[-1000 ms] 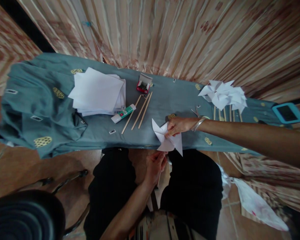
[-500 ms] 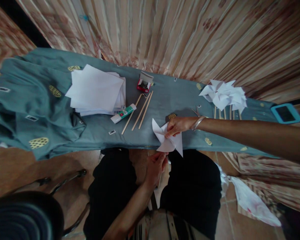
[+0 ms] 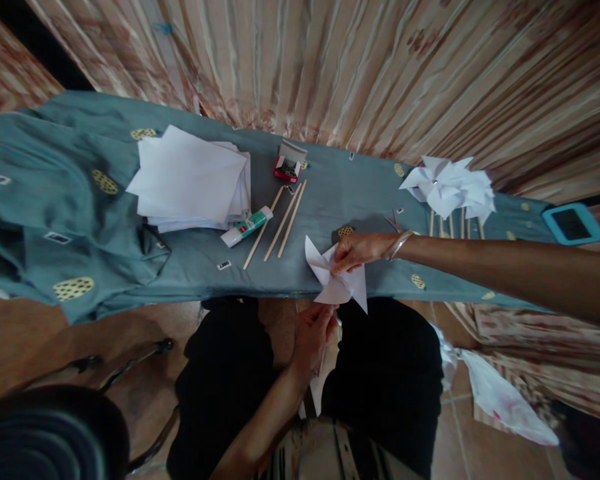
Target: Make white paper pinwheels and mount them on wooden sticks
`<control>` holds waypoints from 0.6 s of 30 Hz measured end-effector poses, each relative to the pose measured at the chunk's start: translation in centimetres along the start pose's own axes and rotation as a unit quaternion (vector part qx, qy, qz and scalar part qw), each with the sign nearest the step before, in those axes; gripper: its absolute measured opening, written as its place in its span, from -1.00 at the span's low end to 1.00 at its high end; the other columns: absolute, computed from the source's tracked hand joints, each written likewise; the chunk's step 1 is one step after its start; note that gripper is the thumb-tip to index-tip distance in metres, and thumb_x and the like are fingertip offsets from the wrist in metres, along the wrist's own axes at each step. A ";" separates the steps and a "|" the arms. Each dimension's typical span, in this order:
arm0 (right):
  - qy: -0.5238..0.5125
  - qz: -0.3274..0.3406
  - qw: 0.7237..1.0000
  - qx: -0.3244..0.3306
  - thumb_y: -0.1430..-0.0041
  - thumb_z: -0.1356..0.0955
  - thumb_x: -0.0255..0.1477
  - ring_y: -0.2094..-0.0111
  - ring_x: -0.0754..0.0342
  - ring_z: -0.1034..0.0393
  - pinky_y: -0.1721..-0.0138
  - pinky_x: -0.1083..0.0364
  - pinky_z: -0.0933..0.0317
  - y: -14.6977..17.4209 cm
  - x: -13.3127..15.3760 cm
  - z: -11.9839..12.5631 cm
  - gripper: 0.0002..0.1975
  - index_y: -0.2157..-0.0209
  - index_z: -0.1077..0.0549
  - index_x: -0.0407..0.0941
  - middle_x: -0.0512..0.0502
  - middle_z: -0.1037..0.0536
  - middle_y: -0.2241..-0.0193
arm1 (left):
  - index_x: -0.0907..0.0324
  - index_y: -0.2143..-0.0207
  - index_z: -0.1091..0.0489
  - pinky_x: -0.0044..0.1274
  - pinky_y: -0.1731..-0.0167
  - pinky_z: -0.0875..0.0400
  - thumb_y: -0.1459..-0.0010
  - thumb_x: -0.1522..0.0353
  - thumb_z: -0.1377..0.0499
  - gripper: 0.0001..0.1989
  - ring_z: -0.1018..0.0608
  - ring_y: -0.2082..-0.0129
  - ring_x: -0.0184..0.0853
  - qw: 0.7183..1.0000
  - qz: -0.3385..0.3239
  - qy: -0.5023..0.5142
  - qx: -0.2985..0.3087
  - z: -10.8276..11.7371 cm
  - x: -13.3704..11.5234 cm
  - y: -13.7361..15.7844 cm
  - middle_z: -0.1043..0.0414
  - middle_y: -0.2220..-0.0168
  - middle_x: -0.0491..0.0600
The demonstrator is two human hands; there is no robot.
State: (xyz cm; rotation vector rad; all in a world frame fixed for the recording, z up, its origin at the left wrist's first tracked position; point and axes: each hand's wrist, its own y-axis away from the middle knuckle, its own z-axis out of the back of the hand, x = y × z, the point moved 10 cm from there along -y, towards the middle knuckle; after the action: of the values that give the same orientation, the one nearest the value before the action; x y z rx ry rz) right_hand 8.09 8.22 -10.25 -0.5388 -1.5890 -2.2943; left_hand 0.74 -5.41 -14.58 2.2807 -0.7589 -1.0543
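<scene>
A white paper pinwheel (image 3: pixel 333 290) with pointed, folded blades is held over the table's front edge. My right hand (image 3: pixel 355 253) reaches in from the right and is closed on its middle, thumb and fingertips pressed against the paper. Just below the pinwheel, my left hand (image 3: pixel 314 333) is closed in a pinch at its lower edge. A thin wooden stick (image 3: pixel 321 363) shows beneath the left hand's fingers, its upper part hidden by hand and paper. Small scissors (image 3: pixel 393 222) lie just beyond my right wrist, partly covered.
On the green cloth (image 3: pixel 205 267) are a stack of white paper (image 3: pixel 187 177), a glue stick (image 3: pixel 247 227), several wooden sticks (image 3: pixel 291 220) and an open red box (image 3: pixel 287 167) of small dark pieces. Finished pinwheels (image 3: pixel 447 187) and a blue-framed device (image 3: pixel 573 224) lie right. A chair (image 3: pixel 50 427) stands lower left.
Both hands keep their grip on the pinwheel and stick, with hardly any movement. The view has shifted very slightly.
</scene>
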 end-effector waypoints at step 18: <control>0.056 0.029 0.993 -0.098 -0.01 -0.37 -0.09 0.59 0.20 -0.15 0.52 0.15 0.04 2.3 1.0 0.9 -0.57 0.67 -0.36 -0.15 0.07 -0.31 0.69 | 0.33 0.42 -0.51 -0.63 0.71 0.22 0.18 0.17 -0.38 -0.62 -0.13 0.77 -0.64 1.000 0.004 0.012 -0.003 -0.5 -0.3 0.5 -0.28 0.66 -0.16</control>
State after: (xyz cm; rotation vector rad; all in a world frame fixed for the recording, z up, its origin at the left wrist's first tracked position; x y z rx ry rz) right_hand 8.36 8.23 -7.58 -0.4856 -1.2881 -2.4068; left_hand 0.84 -5.48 -13.84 2.2792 -0.7549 -1.0218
